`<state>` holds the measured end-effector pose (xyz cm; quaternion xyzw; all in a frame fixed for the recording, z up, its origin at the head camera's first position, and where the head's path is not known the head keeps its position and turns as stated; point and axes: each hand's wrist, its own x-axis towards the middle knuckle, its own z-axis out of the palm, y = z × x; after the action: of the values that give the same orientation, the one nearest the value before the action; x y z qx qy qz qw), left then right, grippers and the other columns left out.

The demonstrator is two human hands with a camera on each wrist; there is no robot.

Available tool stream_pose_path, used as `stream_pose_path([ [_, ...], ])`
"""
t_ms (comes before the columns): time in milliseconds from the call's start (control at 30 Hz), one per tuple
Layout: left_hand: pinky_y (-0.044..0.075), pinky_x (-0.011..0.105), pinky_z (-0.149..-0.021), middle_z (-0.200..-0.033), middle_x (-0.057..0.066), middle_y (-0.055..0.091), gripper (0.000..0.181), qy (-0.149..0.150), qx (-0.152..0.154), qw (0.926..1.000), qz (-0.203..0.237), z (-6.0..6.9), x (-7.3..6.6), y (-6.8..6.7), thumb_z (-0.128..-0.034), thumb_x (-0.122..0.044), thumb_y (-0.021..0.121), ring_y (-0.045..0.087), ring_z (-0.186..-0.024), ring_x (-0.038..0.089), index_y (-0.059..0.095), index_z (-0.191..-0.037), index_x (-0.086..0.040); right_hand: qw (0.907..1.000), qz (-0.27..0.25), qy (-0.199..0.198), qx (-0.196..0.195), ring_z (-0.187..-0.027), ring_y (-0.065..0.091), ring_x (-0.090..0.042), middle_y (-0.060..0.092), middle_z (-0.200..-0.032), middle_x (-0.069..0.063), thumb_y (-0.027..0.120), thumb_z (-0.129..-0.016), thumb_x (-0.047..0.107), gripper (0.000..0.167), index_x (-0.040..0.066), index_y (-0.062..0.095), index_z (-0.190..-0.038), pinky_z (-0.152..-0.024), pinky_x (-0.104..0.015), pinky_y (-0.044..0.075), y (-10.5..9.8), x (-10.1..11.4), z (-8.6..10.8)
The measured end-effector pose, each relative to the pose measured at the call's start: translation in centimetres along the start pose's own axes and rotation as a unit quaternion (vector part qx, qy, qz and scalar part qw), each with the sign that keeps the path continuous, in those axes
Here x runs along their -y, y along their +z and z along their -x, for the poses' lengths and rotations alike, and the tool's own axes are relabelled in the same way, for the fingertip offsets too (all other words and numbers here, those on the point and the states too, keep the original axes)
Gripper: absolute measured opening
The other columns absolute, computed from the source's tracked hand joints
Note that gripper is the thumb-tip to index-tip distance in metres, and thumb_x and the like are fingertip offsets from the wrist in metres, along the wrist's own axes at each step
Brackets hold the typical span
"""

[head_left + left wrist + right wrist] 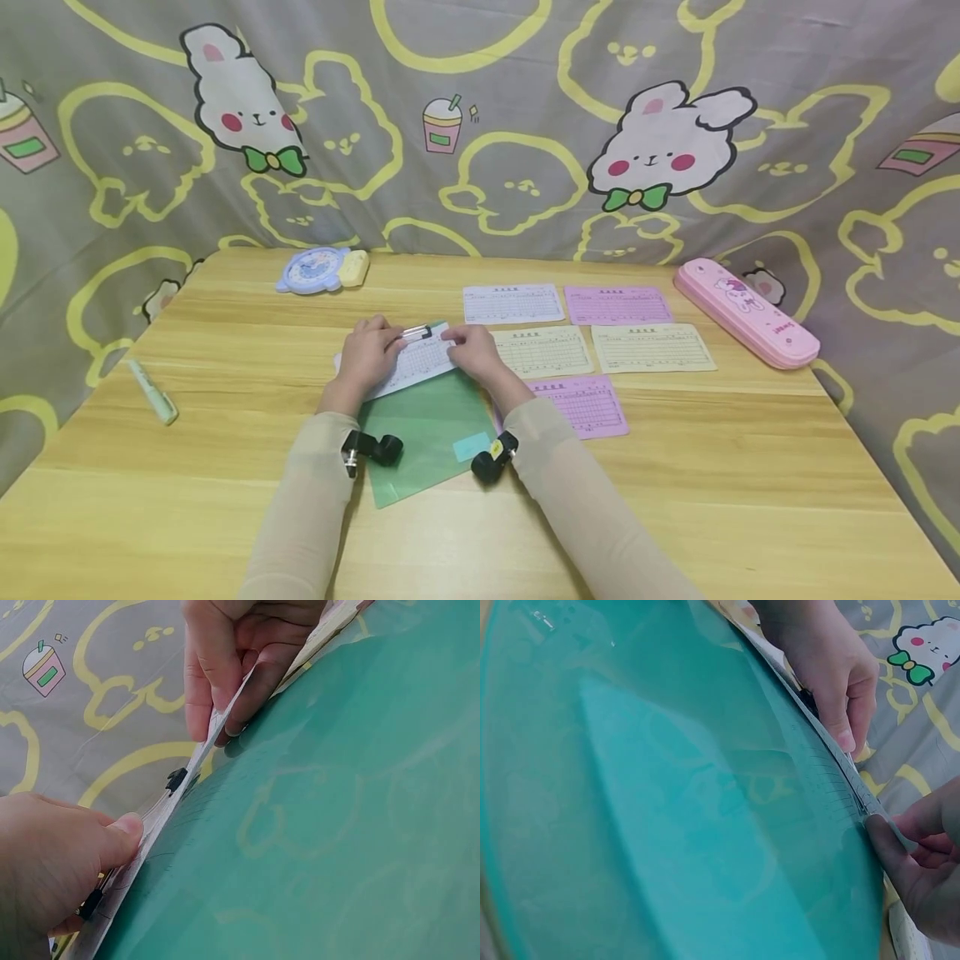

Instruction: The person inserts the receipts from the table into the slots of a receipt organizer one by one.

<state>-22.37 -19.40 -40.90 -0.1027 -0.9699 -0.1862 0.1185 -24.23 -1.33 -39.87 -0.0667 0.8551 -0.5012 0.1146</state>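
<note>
A green translucent folder (427, 425) lies at an angle before me, a light blue label (468, 448) near its lower right corner. Across its top end is a white printed form (415, 364), and a metal clip (416, 333) with black ends sits along the form's upper edge. My left hand (366, 354) pinches the clip, its thumb on the metal bar in the left wrist view. The form's right edge is pinched between thumb and fingers of my right hand (474, 352). Whether the clip bar bears on the paper is hard to make out.
Right of the folder lie several printed forms: a white one (513, 304), a purple one (618, 306), a cream one (652, 348) and others. A pink pencil case (746, 312) stands far right, a blue toy clock (315, 270) at the back left, a green pen (153, 393) at left.
</note>
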Motion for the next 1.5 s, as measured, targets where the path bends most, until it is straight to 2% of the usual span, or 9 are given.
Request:
stream_pose_path([
  [367,0.034,0.039,-0.067,-0.089,0.007,0.049,0.030,0.005,-0.004,1.0000,-0.004,0.0,0.1,0.1,-0.0841,-0.022,0.055,0.041,-0.080,0.025,0.061,-0.107,-0.004,1.0000,0.000,-0.006,-0.008,-0.098,0.048,-0.023,0.055,-0.106,-0.013,0.052,-0.069,-0.008,0.036,0.002,0.062,-0.102,-0.081,-0.031,0.040,0.1,0.4,0.2],
  [733,0.033,0.039,-0.070,-0.091,0.007,0.049,0.032,-0.013,0.008,0.9998,0.014,-0.1,0.1,0.0,-0.0838,-0.023,0.056,0.039,-0.082,0.025,0.060,-0.109,-0.004,0.9999,0.002,-0.008,-0.005,-0.096,0.048,-0.021,0.054,-0.106,-0.011,0.054,-0.074,-0.004,0.031,0.004,0.062,-0.102,-0.081,-0.031,0.039,0.2,0.0,0.0],
  [933,0.032,0.039,-0.071,-0.092,0.008,0.049,0.032,-0.025,0.007,0.9991,0.033,-0.1,0.1,0.1,-0.0834,-0.023,0.057,0.040,-0.083,0.025,0.060,-0.109,-0.004,0.9996,0.007,-0.028,-0.001,-0.098,0.048,-0.021,0.054,-0.106,-0.012,0.055,-0.073,-0.004,0.029,0.003,0.062,-0.100,-0.083,-0.031,0.038,-0.1,-0.2,0.3],
  [1000,0.032,0.039,-0.070,-0.091,0.008,0.049,0.032,-0.026,0.006,0.9990,0.037,0.0,0.1,0.1,-0.0833,-0.022,0.057,0.040,-0.082,0.025,0.060,-0.108,-0.003,0.9995,0.010,-0.031,0.000,-0.095,0.049,-0.021,0.055,-0.105,-0.011,0.056,-0.073,-0.003,0.028,0.002,0.062,-0.100,-0.081,-0.030,0.039,-0.3,-0.2,0.6],
  [1233,0.032,0.038,-0.070,-0.090,0.008,0.049,0.032,-0.032,0.006,0.9984,0.046,0.0,0.0,-0.1,-0.0831,-0.022,0.057,0.040,-0.081,0.025,0.060,-0.109,-0.003,0.9976,-0.060,-0.018,0.028,-0.081,0.053,-0.021,0.054,-0.093,-0.011,0.057,-0.075,-0.002,0.030,-0.002,0.057,-0.104,-0.062,-0.023,0.047,-1.6,-0.5,1.8],
  [1500,0.031,0.037,-0.070,-0.090,0.008,0.049,0.033,-0.044,0.011,0.9976,0.052,0.0,0.0,0.0,-0.0832,-0.022,0.057,0.039,-0.082,0.025,0.059,-0.109,-0.003,0.9966,-0.018,-0.071,0.037,-0.080,0.055,-0.017,0.057,-0.095,-0.006,0.059,-0.078,0.007,0.031,0.001,0.056,-0.109,-0.066,-0.025,0.045,-4.5,-1.0,3.8],
])
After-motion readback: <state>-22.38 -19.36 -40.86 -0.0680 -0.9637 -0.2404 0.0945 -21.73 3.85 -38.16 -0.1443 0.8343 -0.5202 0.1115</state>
